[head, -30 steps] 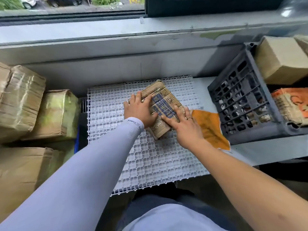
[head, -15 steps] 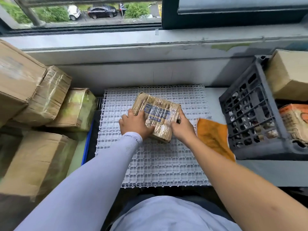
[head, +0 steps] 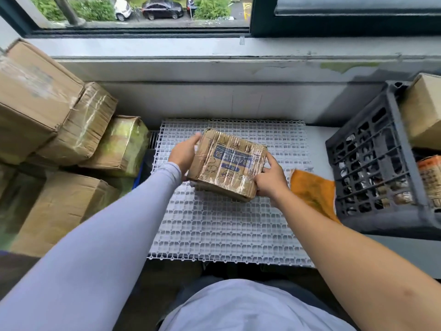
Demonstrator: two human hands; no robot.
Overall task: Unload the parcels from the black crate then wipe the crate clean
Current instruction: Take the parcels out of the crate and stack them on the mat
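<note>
So the biggest thing here is the pile of boxes [head: 47, 144] stacked well off to the left of the left hand, brown cardboard, a couple wrapped in shiny tape. Next up is the white mat [head: 229, 225], a plastic grid lying flat on the worktop [head: 319, 142] right under both hands. The crate [head: 372, 163] sits well to the right of the right hand, tilted over on its side, and there are parcels in it: a plain brown one up top [head: 424, 111] and an orange-printed one lower down [head: 429, 177]. An orange cloth [head: 312, 189] lies just right of the right hand, between it and the crate. The taped parcel [head: 229, 163] with the blue label is between the hands. Left hand [head: 185, 154] grips its left end, fingers curled round the far edge. Right hand [head: 269, 179] pinches the near right corner.
</note>
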